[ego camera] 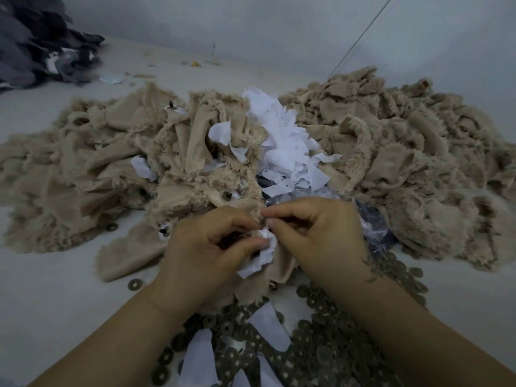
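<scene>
The left hand [208, 247] pinches a crumpled white cloth scrap [264, 256] against the tan fuzzy plush fabric piece [134, 258] beneath it, while the right hand [315, 233] pinches that piece's edge just beside the left fingertips, likely keeping the 2 layers aligned.

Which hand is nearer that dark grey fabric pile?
Left. The left hand is below and right of the dark grey fabric pile; the right hand sits farther right.
</scene>
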Action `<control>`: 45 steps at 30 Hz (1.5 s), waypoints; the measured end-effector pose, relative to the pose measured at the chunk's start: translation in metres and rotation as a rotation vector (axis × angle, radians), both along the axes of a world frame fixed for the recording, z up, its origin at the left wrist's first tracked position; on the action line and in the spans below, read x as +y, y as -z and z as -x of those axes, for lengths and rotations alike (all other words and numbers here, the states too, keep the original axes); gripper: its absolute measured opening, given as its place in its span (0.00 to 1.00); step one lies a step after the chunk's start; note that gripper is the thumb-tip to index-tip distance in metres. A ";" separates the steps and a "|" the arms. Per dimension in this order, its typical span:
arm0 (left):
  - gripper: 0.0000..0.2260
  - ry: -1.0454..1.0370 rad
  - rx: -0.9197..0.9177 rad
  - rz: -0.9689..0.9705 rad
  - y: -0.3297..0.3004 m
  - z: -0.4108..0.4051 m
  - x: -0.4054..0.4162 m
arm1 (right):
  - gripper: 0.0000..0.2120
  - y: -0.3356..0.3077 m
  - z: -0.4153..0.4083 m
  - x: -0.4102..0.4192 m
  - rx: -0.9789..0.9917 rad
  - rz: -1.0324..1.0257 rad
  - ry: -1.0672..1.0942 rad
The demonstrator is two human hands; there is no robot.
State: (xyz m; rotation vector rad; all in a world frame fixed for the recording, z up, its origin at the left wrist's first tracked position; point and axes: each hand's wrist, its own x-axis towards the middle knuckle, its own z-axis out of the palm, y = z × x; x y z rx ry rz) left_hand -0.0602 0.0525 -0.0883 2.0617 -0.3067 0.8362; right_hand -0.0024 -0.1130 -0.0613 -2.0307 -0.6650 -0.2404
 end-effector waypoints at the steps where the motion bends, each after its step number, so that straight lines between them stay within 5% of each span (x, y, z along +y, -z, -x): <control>1: 0.05 -0.007 -0.006 0.010 0.000 0.000 0.000 | 0.09 -0.001 0.001 0.000 0.000 -0.010 -0.007; 11: 0.07 -0.048 0.009 0.040 0.000 -0.003 0.000 | 0.10 -0.002 0.000 0.001 -0.224 0.054 -0.085; 20: 0.10 -0.016 0.056 -0.119 0.002 -0.004 0.004 | 0.12 -0.003 0.004 0.000 -0.347 0.160 -0.150; 33: 0.10 -0.010 0.085 -0.205 0.005 -0.009 0.003 | 0.11 -0.002 -0.009 -0.006 -0.197 0.099 -0.243; 45: 0.11 -0.002 0.036 -0.204 0.004 -0.011 0.003 | 0.09 -0.001 -0.006 -0.003 -0.360 0.141 -0.211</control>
